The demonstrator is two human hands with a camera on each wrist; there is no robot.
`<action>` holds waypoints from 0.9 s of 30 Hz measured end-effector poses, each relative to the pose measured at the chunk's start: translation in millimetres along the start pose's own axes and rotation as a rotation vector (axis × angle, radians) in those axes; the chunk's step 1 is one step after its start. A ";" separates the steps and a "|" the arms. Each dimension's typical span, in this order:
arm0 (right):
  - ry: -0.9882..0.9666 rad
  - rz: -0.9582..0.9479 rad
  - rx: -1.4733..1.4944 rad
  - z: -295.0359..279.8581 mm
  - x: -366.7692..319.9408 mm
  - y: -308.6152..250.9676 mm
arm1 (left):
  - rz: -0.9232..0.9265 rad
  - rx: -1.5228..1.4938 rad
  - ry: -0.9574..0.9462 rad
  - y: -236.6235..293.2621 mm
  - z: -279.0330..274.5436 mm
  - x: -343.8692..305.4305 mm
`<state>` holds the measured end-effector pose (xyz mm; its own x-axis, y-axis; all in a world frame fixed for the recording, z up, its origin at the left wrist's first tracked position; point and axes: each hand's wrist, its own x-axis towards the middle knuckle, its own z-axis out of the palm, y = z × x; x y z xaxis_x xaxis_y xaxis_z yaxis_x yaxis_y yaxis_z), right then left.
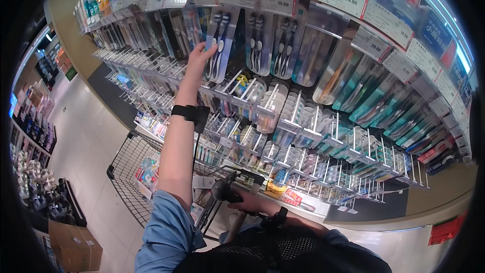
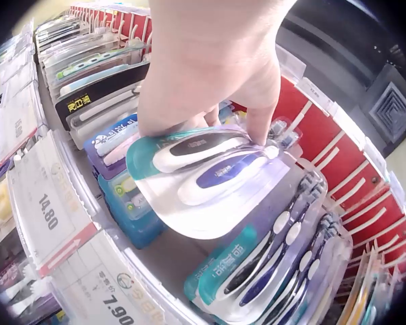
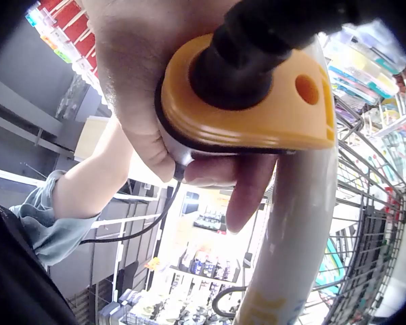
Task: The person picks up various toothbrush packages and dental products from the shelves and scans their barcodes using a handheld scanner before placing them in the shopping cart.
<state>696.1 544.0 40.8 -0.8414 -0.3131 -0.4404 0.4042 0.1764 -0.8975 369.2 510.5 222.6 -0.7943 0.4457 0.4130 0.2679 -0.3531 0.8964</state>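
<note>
My left hand reaches up to the rack and grips a clear two-toothbrush pack by its edge. In the left wrist view the left hand has its fingers over the pack, which tilts outward and shows one black and one blue handle. Matching toothbrush packs hang right beside it. Low down, my right hand is at the shopping cart's handle. The right wrist view shows the right hand curled around the handle's orange fitting, which joins a pale tube.
The cart basket holds some packaged goods. Price-tag strips run above the hanging packs, and rows of metal hooks stick out below. Aisle floor lies to the left, with a cardboard box near its front.
</note>
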 end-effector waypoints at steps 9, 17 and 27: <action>-0.010 0.054 0.035 -3.0 -12.0 -20.9 | -0.102 0.261 0.080 -8.3 37.9 16.6; -0.002 -0.079 0.017 -1.6 5.5 7.8 | 0.484 0.853 0.188 -15.1 90.6 -8.3; -0.037 0.045 0.060 -5.3 3.7 4.5 | 0.235 0.617 0.133 -33.0 111.2 25.7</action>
<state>692.8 548.6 35.2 -0.8083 -0.3410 -0.4800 0.4633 0.1349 -0.8759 400.6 625.1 221.5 -0.7266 0.2955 0.6202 0.6729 0.1239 0.7293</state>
